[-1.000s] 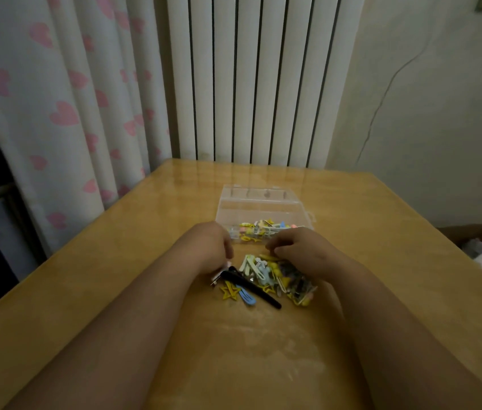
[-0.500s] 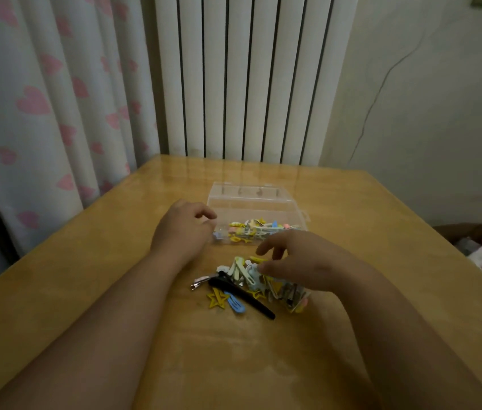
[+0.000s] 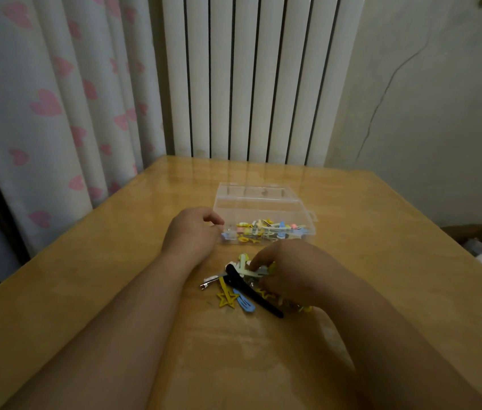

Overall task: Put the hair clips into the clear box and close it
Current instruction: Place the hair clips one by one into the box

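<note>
A home, likely a bedroom: a white curtain printed with pink hearts [image 3: 56,108] hangs far left, a white ribbed radiator [image 3: 257,78] stands behind the glossy light wooden worktop [image 3: 86,291], beside a cracked cream wall [image 3: 426,99].

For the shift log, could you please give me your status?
Left hand grips clear box corner. Right hand pinches hair clips from pile. Box open, partly filled. Nothing blocking.

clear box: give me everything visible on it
The clear box looks like transparent hard plastic, rectangular and shallow, lying open on the wooden table. Its far part is bare; its near part holds colourful hair clips. A small tab juts from its right side. The left hand holds its near left corner.
</note>
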`<state>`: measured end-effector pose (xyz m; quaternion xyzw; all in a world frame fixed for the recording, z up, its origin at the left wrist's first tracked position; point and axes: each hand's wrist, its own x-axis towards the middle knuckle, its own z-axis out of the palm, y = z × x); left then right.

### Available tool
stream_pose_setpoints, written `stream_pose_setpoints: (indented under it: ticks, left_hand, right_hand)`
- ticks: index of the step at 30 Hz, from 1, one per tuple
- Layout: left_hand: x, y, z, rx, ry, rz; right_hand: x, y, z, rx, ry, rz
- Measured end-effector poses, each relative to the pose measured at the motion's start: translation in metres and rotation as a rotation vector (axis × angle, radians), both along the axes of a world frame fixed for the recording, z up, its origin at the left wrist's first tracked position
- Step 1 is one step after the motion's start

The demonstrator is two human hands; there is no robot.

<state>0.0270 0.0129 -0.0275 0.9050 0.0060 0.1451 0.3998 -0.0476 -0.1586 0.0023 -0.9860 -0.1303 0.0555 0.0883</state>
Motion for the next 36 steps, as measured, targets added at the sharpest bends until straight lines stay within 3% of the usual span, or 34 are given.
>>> stream_pose_setpoints:
  ticks: [10,23,29,32,34,36]
  left_hand:
    - [0.002,0.0,0.0,-0.066,0.085,-0.011]
    - [0.005,0.001,0.0,-0.017,0.1,-0.009]
    - [0.007,0.001,0.0,-0.018,0.104,-0.013]
    - [0.007,0.002,0.0,-0.018,0.095,-0.03]
    - [0.007,0.002,0.0,-0.023,0.095,-0.033]
    - [0.008,0.002,-0.001,-0.029,0.093,-0.026]
  right_hand:
    - [0.004,-0.007,-0.001,0.289,-0.081,-0.119]
    - [0.037,-0.021,0.022,0.864,-0.242,-0.365]
    - [0.071,-0.01,0.026,0.863,-0.302,-0.39]
    - [0.074,-0.002,0.012,0.591,-0.206,-0.305]
    - [0.071,-0.003,0.008,0.521,-0.285,-0.329]
    - [0.067,-0.008,0.007,0.602,-0.376,-0.361]
